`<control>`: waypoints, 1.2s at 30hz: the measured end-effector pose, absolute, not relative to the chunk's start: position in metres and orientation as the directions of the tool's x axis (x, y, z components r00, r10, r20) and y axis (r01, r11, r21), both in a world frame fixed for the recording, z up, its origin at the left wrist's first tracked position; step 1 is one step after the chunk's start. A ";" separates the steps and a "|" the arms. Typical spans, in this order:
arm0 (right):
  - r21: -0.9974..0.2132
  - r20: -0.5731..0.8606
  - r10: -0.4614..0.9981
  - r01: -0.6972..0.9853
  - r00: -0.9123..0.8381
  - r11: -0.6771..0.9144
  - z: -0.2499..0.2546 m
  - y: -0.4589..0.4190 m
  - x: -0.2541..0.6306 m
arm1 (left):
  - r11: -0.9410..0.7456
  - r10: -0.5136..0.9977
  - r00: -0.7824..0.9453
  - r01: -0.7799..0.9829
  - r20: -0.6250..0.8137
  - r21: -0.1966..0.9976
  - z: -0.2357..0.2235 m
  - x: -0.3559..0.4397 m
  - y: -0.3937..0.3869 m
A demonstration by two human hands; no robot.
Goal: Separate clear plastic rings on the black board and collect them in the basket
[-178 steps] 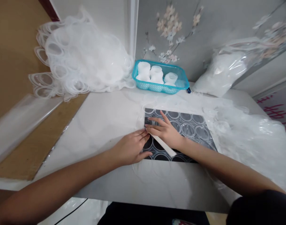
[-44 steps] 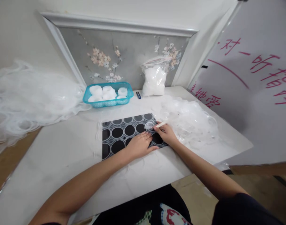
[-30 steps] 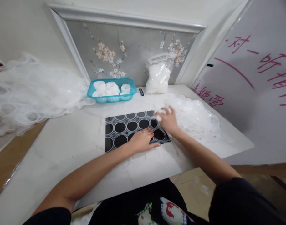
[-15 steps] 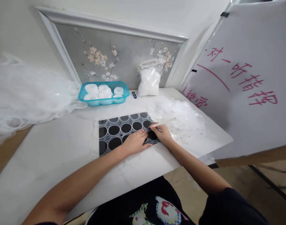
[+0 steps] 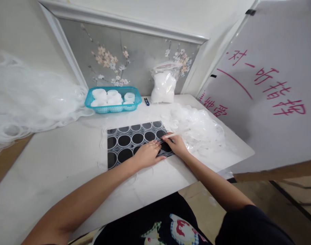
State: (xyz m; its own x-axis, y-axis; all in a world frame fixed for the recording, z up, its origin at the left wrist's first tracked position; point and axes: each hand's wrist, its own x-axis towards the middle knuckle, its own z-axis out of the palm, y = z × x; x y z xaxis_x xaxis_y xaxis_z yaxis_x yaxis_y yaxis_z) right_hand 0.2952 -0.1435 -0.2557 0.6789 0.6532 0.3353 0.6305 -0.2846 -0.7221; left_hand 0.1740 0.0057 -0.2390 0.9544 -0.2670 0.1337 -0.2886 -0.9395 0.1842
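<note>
A black mat [image 5: 125,140] overlaid with a clear film of round cut-outs lies in the middle of the white table [image 5: 55,166]. My left hand [image 5: 146,154] lies flat on the mat's right part, fingers stretched out and pressing the film. My right hand [image 5: 176,145] is closed round a thin white stick [image 5: 176,134] at the mat's right edge. The stick's tip rests on the film by my left fingertips.
A heap of clear film scraps [image 5: 200,127] lies just right of the mat. A turquoise basket [image 5: 114,109] of white rolls, a small blue clipper [image 5: 146,101] and a bag of white pieces [image 5: 162,86] stand at the back. More film [image 5: 30,98] is piled left. A white board with red writing [image 5: 267,92] leans on the right.
My right hand swung out to the scrap heap a second ago and came back to the mat's right edge with the stick. The left hand stayed pressed on the mat.
</note>
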 end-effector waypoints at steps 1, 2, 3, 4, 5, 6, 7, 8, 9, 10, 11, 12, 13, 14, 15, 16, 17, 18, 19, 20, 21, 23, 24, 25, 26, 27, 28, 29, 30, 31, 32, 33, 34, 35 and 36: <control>-0.705 0.345 0.659 0.648 0.668 -0.288 -0.255 -0.144 0.295 | -0.939 -0.269 0.953 -0.291 0.137 0.182 -0.239 0.174 0.006; -0.688 0.353 0.667 0.665 0.656 -0.291 -0.255 -0.144 0.294 | -0.938 -0.271 0.952 -0.294 0.140 0.182 -0.240 0.174 0.006; -0.675 0.359 0.673 0.678 0.647 -0.292 -0.255 -0.144 0.294 | -0.937 -0.274 0.951 -0.297 0.142 0.182 -0.240 0.175 0.006; -0.669 0.361 0.676 0.684 0.642 -0.292 -0.255 -0.144 0.293 | -0.937 -0.276 0.950 -0.299 0.144 0.183 -0.241 0.175 0.006; -0.672 0.361 0.674 0.681 0.644 -0.291 -0.255 -0.144 0.293 | -0.937 -0.277 0.950 -0.301 0.143 0.181 -0.241 0.175 0.007; -0.683 0.357 0.671 0.672 0.650 -0.287 -0.256 -0.144 0.293 | -0.937 -0.280 0.950 -0.302 0.140 0.177 -0.241 0.175 0.007; -0.698 0.353 0.667 0.660 0.656 -0.280 -0.256 -0.144 0.293 | -0.937 -0.283 0.949 -0.304 0.138 0.173 -0.241 0.175 0.007; -0.711 0.351 0.662 0.648 0.662 -0.271 -0.257 -0.144 0.294 | -0.937 -0.286 0.948 -0.307 0.136 0.168 -0.241 0.175 0.007; -0.723 0.351 0.657 0.639 0.667 -0.263 -0.257 -0.144 0.294 | -0.937 -0.288 0.948 -0.309 0.136 0.163 -0.241 0.174 0.007; -0.730 0.351 0.653 0.633 0.671 -0.257 -0.258 -0.143 0.295 | -0.937 -0.291 0.947 -0.311 0.137 0.158 -0.240 0.174 0.006; -0.736 0.349 0.650 0.627 0.675 -0.256 -0.259 -0.143 0.295 | -0.938 -0.294 0.946 -0.313 0.135 0.153 -0.240 0.174 0.006; -0.740 0.347 0.645 0.622 0.680 -0.258 -0.259 -0.143 0.296 | -0.938 -0.296 0.946 -0.314 0.132 0.147 -0.240 0.174 0.006; -0.742 0.343 0.642 0.617 0.685 -0.262 -0.260 -0.143 0.296 | -0.939 -0.296 0.946 -0.313 0.129 0.142 -0.239 0.174 0.006; -0.743 0.337 0.642 0.613 0.689 -0.268 -0.260 -0.143 0.297 | -0.940 -0.296 0.947 -0.313 0.127 0.139 -0.239 0.174 0.006; -0.743 0.331 0.643 0.611 0.691 -0.274 -0.260 -0.143 0.297 | -0.940 -0.297 0.947 -0.313 0.126 0.139 -0.239 0.174 0.006; -0.743 0.325 0.645 0.609 0.692 -0.279 -0.260 -0.143 0.297 | -0.939 -0.297 0.946 -0.313 0.127 0.140 -0.239 0.174 0.006; -0.743 0.322 0.645 0.607 0.693 -0.281 -0.260 -0.143 0.297 | -0.939 -0.296 0.946 -0.313 0.129 0.142 -0.239 0.174 0.006; -0.745 0.320 0.645 0.605 0.694 -0.282 -0.260 -0.143 0.296 | -0.939 -0.296 0.946 -0.313 0.131 0.143 -0.239 0.174 0.006; -0.746 0.320 0.644 0.604 0.695 -0.281 -0.259 -0.144 0.296 | -0.939 -0.295 0.946 -0.312 0.132 0.142 -0.239 0.174 0.006; -0.747 0.322 0.644 0.604 0.694 -0.278 -0.259 -0.144 0.296 | -0.940 -0.295 0.946 -0.312 0.132 0.140 -0.239 0.174 0.006; -0.749 0.324 0.644 0.604 0.693 -0.274 -0.259 -0.144 0.296 | -0.940 -0.294 0.946 -0.312 0.133 0.137 -0.239 0.174 0.006; -0.751 0.326 0.647 0.605 0.690 -0.267 -0.259 -0.143 0.296 | -0.940 -0.295 0.946 -0.313 0.138 0.136 -0.240 0.174 0.006; -0.751 0.325 0.649 0.605 0.688 -0.265 -0.259 -0.143 0.296 | -0.939 -0.295 0.945 -0.314 0.143 0.140 -0.240 0.174 0.006; -0.750 0.324 0.651 0.606 0.687 -0.266 -0.259 -0.143 0.296 | -0.938 -0.293 0.944 -0.314 0.150 0.147 -0.240 0.174 0.006; -0.749 0.323 0.651 0.606 0.687 -0.268 -0.259 -0.143 0.296 | -0.936 -0.292 0.943 -0.316 0.157 0.155 -0.240 0.174 0.006; -0.747 0.323 0.652 0.608 0.686 -0.270 -0.259 -0.143 0.296 | -0.935 -0.291 0.943 -0.316 0.162 0.160 -0.240 0.174 0.006; -0.745 0.324 0.653 0.610 0.685 -0.271 -0.259 -0.143 0.296 | -0.934 -0.293 0.942 -0.318 0.162 0.160 -0.240 0.174 0.006; -0.743 0.327 0.652 0.613 0.684 -0.269 -0.259 -0.143 0.296 | -0.935 -0.296 0.942 -0.320 0.159 0.155 -0.240 0.174 0.006; -0.743 0.332 0.651 0.614 0.683 -0.265 -0.259 -0.143 0.296 | -0.936 -0.299 0.942 -0.320 0.152 0.144 -0.240 0.174 0.006; -0.745 0.336 0.650 0.614 0.682 -0.260 -0.259 -0.144 0.296 | -0.938 -0.303 0.942 -0.321 0.144 0.132 -0.240 0.174 0.006; -0.747 0.339 0.648 0.614 0.682 -0.255 -0.259 -0.144 0.296 | -0.939 -0.305 0.942 -0.322 0.138 0.122 -0.240 0.174 0.006; -0.750 0.342 0.647 0.612 0.682 -0.250 -0.260 -0.144 0.296 | -0.940 -0.305 0.942 -0.321 0.136 0.114 -0.240 0.174 0.006; -0.752 0.343 0.646 0.611 0.683 -0.247 -0.260 -0.144 0.297 | -0.941 -0.305 0.942 -0.321 0.137 0.111 -0.240 0.174 0.006; -0.754 0.342 0.645 0.609 0.683 -0.245 -0.260 -0.144 0.297 | -0.941 -0.305 0.942 -0.321 0.140 0.109 -0.240 0.174 0.006; -0.756 0.340 0.646 0.607 0.684 -0.245 -0.260 -0.144 0.297 | -0.940 -0.306 0.941 -0.322 0.142 0.109 -0.240 0.174 0.006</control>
State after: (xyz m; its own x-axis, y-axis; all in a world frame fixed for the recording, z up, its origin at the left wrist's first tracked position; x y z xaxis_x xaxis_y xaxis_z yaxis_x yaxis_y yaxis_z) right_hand 0.2970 -0.1440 -0.2603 0.6836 0.6459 0.3398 0.6073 -0.2453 -0.7556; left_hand 0.1737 0.0058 -0.2402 0.9414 -0.3059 0.1419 -0.3221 -0.9404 0.1092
